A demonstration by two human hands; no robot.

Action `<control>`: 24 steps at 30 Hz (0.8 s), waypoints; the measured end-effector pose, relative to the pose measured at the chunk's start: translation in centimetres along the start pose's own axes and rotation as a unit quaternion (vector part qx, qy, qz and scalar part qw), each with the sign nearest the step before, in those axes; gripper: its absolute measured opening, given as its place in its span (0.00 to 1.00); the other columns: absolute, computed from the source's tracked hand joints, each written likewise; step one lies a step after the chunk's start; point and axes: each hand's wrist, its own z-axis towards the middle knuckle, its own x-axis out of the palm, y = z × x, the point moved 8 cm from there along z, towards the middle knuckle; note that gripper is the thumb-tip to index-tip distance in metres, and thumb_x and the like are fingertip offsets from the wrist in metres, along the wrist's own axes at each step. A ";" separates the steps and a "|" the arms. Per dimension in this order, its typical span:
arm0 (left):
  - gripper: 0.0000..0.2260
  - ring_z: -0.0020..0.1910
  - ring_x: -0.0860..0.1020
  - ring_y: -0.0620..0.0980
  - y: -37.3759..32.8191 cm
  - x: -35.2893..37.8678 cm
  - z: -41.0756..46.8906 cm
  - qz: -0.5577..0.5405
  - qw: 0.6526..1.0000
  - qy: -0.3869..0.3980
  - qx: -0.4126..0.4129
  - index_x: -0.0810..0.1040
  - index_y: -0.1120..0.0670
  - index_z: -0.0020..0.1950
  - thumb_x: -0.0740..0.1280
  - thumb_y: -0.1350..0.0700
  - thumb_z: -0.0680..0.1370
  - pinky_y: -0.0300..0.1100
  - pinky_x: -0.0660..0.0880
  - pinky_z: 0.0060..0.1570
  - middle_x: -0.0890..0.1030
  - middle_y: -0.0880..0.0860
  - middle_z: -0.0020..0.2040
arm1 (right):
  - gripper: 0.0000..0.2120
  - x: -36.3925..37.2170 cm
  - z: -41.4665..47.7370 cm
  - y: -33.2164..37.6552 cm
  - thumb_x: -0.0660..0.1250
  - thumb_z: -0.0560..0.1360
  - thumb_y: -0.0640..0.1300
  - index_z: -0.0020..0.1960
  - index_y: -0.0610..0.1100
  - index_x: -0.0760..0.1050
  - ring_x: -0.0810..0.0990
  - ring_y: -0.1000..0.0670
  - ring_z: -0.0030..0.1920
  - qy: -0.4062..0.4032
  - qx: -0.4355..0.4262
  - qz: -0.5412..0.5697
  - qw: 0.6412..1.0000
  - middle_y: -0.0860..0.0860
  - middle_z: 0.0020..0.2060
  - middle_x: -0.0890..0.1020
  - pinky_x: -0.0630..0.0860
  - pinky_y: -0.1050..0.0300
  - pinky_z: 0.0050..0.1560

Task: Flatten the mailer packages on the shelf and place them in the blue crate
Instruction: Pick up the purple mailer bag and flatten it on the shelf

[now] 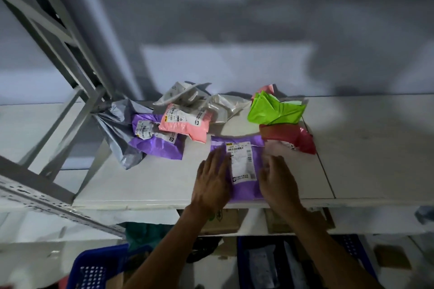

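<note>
Smoothing looked to be the step in hand. The flat purple plastic mailer (239,166) with a white printed label lay at the front edge of the white shelf board (141,183), at six o'clock from the heap of other bags. The left hand (211,183) lay palm-down on its nine o'clock edge, grip open and fingers straight. The right hand (277,183) sat at its three o'clock edge, grip also open as far as the blur allowed, holding nothing.

To do it well, I judged that the palms should sweep outward from the label toward the edges. That would push trapped air to the open seam rather than pinning a crease. The slick film would probably slide on the smooth board, so one hand ought to anchor while the other stroked.

The rest of the pile was thin, glossy and soft-edged:
- At ten o'clock, a crumpled grey plastic bag (117,129) slumped against the metal rack upright.
- Beside the grey bag lay a wrinkled purple labelled mailer (152,141), partly under a puffy pink labelled mailer (185,124).
- At twelve o'clock sat pale translucent bags (187,96), twisted and standing proud.
- At one o'clock, a bright green folded mailer (274,110) rested above a red crinkled mailer (293,136).

Below the shelf, a bright blue perforated plastic crate (94,267) showed at seven o'clock. A darker blue crate (352,248) stood at five o'clock with items inside. I could not tell which of the two was the one meant.
</note>
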 end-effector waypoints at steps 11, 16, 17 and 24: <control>0.17 0.64 0.76 0.61 -1.0 0.5 3.4 -0.043 0.993 -0.111 0.026 0.78 0.63 0.63 0.59 0.56 0.80 0.51 0.71 0.66 0.79 0.63 0.64 | 0.24 7.3 3.4 2.3 0.53 0.79 0.48 0.67 0.38 0.75 0.79 0.41 0.63 0.018 -0.144 -0.116 0.983 0.41 0.65 0.79 0.77 0.45 0.61; 0.23 0.73 0.71 0.61 -0.7 2.9 5.3 -0.036 0.994 -0.025 0.104 0.72 0.67 0.71 0.56 0.56 0.80 0.55 0.67 0.72 0.73 0.65 0.72 | 0.22 6.9 4.9 2.5 0.54 0.80 0.46 0.66 0.36 0.76 0.78 0.40 0.64 0.008 -0.175 -0.123 0.977 0.41 0.66 0.78 0.77 0.43 0.62; 0.23 0.73 0.70 0.61 -0.4 2.9 5.5 -0.027 0.993 -0.015 0.113 0.72 0.67 0.72 0.55 0.56 0.80 0.56 0.68 0.72 0.72 0.65 0.72 | 0.23 7.2 5.0 2.5 0.54 0.80 0.46 0.67 0.35 0.75 0.78 0.40 0.66 0.020 -0.191 -0.123 0.974 0.40 0.67 0.77 0.77 0.42 0.63; 0.21 0.71 0.71 0.68 -0.3 3.5 6.1 0.042 0.979 0.033 0.198 0.75 0.70 0.67 0.54 0.57 0.82 0.63 0.73 0.65 0.73 0.69 0.70 | 0.33 9.3 6.6 1.2 0.44 0.81 0.54 0.77 0.33 0.62 0.63 0.43 0.78 0.162 -0.203 -0.119 0.958 0.38 0.77 0.65 0.63 0.45 0.76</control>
